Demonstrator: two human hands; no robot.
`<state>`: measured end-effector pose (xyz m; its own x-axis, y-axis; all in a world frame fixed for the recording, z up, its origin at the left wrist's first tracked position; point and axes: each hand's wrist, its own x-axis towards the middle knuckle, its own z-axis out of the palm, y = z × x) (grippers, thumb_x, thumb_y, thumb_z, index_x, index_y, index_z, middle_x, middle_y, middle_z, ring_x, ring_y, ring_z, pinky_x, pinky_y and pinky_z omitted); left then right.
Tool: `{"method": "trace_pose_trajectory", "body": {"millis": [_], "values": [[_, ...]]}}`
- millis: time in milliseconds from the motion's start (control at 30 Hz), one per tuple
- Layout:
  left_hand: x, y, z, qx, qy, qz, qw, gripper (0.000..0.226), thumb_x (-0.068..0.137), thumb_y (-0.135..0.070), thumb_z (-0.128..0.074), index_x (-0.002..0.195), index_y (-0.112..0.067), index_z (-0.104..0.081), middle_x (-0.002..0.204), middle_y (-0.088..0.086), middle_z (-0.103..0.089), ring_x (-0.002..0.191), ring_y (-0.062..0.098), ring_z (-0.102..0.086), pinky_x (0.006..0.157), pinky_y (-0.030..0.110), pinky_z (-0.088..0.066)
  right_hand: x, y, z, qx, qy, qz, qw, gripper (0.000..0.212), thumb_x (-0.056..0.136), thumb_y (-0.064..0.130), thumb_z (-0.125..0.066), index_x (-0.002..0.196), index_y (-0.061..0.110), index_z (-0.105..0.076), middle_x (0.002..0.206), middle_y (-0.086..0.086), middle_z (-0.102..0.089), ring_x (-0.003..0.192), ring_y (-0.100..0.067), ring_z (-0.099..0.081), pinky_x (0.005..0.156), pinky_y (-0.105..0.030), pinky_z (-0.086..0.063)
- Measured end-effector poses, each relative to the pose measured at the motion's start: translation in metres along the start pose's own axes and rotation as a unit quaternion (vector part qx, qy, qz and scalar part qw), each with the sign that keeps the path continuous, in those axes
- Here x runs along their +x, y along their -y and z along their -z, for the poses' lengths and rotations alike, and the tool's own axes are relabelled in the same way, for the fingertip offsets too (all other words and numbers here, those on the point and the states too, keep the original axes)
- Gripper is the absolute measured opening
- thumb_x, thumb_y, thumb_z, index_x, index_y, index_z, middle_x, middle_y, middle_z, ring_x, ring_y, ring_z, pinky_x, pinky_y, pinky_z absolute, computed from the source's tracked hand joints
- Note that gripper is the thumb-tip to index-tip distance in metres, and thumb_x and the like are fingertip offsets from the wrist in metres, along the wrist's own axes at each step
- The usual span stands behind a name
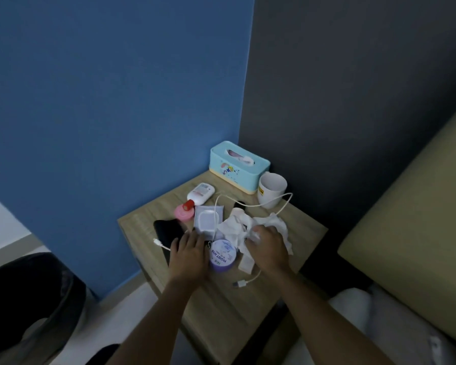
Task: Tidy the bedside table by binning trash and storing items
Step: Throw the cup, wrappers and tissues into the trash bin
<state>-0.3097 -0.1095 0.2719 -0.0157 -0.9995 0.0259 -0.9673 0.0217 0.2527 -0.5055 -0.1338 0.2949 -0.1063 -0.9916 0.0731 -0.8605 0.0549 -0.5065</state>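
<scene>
The wooden bedside table is cluttered. My right hand is closed on crumpled white tissues at its middle right. My left hand lies flat with fingers spread, next to a purple round tub and touching the edge of a grey wipes pack. A black phone lies left of that hand. A white charging cable loops over the items. A white lotion bottle with a red cap and a pink lid lie further back.
A light blue tissue box and a white mug stand at the table's back corner against the walls. A black bin stands on the floor at the lower left. A bed borders the table on the right.
</scene>
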Motion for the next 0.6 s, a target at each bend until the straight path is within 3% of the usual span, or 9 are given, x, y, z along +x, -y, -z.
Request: {"method": "trace_pose_trajectory", "body": {"millis": [100,167,233,300,400,600], "values": [[0.001,0.001,-0.003,0.035,-0.016,-0.001,0.999,0.056,0.089,-0.039,-0.023,0.122,-0.015,-0.062,0.126,0.010,-0.064,0.120,0.027,-0.058,0.102,0.047,-0.042,0.003,0.010,-0.009,-0.060,-0.078,0.074,0.992,0.024,0.085,0.033,-0.060,0.101,0.016,-0.065,0.107,-0.005,-0.060,0.095,-0.019,-0.058,0.073,-0.026,-0.048],[0.001,0.001,-0.004,0.040,-0.020,-0.002,0.999,0.053,0.090,-0.038,-0.027,0.121,-0.014,-0.063,0.123,0.010,-0.066,0.118,0.026,-0.060,0.100,0.046,-0.044,0.006,0.018,-0.014,-0.067,-0.101,0.088,0.989,0.029,0.084,0.036,-0.063,0.101,0.013,-0.066,0.104,-0.008,-0.058,0.089,-0.020,-0.058,0.067,-0.025,-0.047],[0.001,0.001,-0.005,0.043,-0.030,-0.007,0.999,0.053,0.091,-0.039,-0.027,0.124,-0.014,-0.060,0.126,0.009,-0.064,0.120,0.025,-0.059,0.103,0.045,-0.042,0.011,0.021,-0.021,-0.051,-0.082,0.080,0.992,0.040,0.084,0.041,-0.062,0.112,0.013,-0.063,0.108,-0.010,-0.059,0.092,-0.021,-0.059,0.068,-0.023,-0.046],[0.002,0.003,-0.008,0.046,-0.036,-0.009,0.998,0.053,0.092,-0.040,-0.027,0.127,-0.014,-0.058,0.129,0.009,-0.063,0.123,0.024,-0.057,0.105,0.045,-0.040,0.016,0.023,-0.030,-0.047,-0.026,0.058,0.997,0.055,0.085,0.049,-0.056,0.128,0.014,-0.051,0.121,-0.011,-0.057,0.108,-0.024,-0.056,0.080,-0.028,-0.048],[0.003,0.006,-0.011,0.046,-0.041,-0.013,0.998,0.055,0.093,-0.041,-0.025,0.131,-0.014,-0.054,0.133,0.010,-0.059,0.127,0.025,-0.054,0.108,0.045,-0.036,0.020,0.023,-0.038,-0.053,0.019,0.014,0.998,0.067,0.083,0.057,-0.051,0.133,0.014,-0.043,0.129,-0.012,-0.054,0.116,-0.028,-0.052,0.089,-0.035,-0.048],[0.003,0.006,-0.008,0.030,-0.020,-0.022,0.999,0.065,0.092,-0.046,-0.010,0.143,-0.017,-0.037,0.149,0.008,-0.042,0.141,0.022,-0.035,0.117,0.042,-0.020,0.030,0.030,-0.035,-0.011,0.065,-0.097,0.993,0.058,0.081,0.035,-0.064,0.130,0.010,-0.046,0.126,-0.017,-0.053,0.115,-0.033,-0.052,0.089,-0.037,-0.046]]}}
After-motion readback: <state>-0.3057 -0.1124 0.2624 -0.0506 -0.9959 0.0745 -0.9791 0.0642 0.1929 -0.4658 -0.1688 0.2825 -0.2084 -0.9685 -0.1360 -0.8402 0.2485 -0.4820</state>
